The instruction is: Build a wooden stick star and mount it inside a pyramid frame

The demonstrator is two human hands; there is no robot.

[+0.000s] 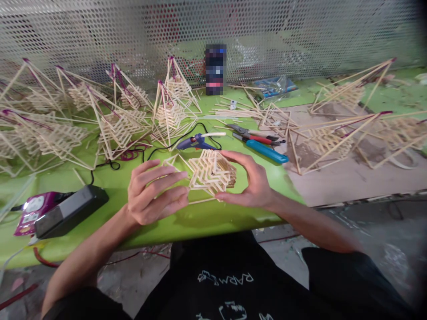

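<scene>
A small lattice of stacked wooden sticks (211,172) is on the green table in front of me, with a few longer sticks reaching out from its base. My right hand (255,180) curves around its right side, thumb at the near edge and fingers at the far edge. To its left, my left hand (158,191) has its fingers stretched out, tips close to the lattice; I cannot tell if they touch it. Just beyond lies a purple-blue glue gun (196,142) with a glue stick in its back. Pruning shears (255,134) and a teal-handled utility knife (267,151) rest beyond my right hand.
Several pyramid stick frames with purple tips (116,124) crowd the left; more (333,140) stand on a board (336,184) at right. Loose sticks (230,113) and a phone (215,71) are at the back, before a perforated metal screen (253,35). A grey-black box (71,213) sits front left.
</scene>
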